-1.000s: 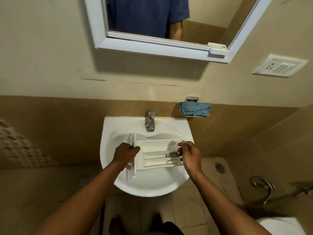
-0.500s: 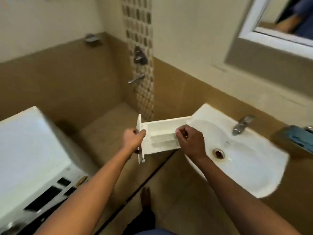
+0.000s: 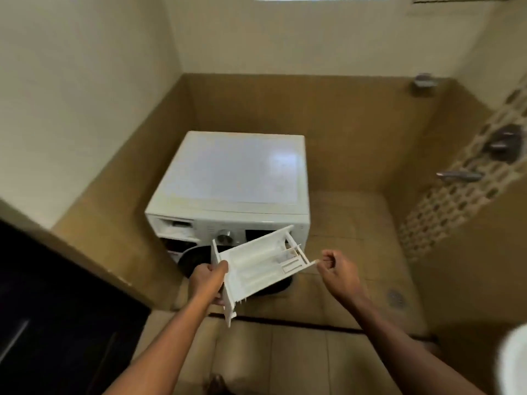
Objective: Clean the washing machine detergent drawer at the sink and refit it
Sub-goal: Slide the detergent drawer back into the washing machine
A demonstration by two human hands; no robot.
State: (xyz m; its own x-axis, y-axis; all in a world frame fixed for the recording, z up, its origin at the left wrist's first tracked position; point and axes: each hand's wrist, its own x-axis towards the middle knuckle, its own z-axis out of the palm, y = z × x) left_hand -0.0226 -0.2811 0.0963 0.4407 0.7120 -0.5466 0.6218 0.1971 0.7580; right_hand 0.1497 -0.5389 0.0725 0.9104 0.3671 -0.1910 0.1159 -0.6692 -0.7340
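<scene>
A white front-loading washing machine (image 3: pixel 233 178) is seen standing in the corner of a tiled room, close to the left and back walls. A stretch of tiled floor (image 3: pixel 348 223) is left open at its right. A dark door (image 3: pixel 57 309) is seen along the left edge, near the left forearm.

The detergent drawer (image 3: pixel 256 266) is held in the air in front of the machine, over the dark porthole (image 3: pixel 196 258), with its open compartments turned up towards the camera. Its long axis is laid diagonally. The flat front panel is at the lower left, and the rear end is pointed up and right, towards the machine's right front corner. The drawer is tilted, with the bottom of the front panel dropped lowest.

The front-panel end is gripped by the left hand (image 3: pixel 208 280), the thumb laid over the top edge and the fingers curled behind. The near rear corner is pinched by the curled fingertips of the right hand (image 3: pixel 339 272), though the contact is blurred.

The empty drawer slot (image 3: pixel 175 225) is seen at the upper left of the machine's front, apart from the drawer, and the rear end is not aimed at it. A floor drain (image 3: pixel 396 297) is set to the right.
</scene>
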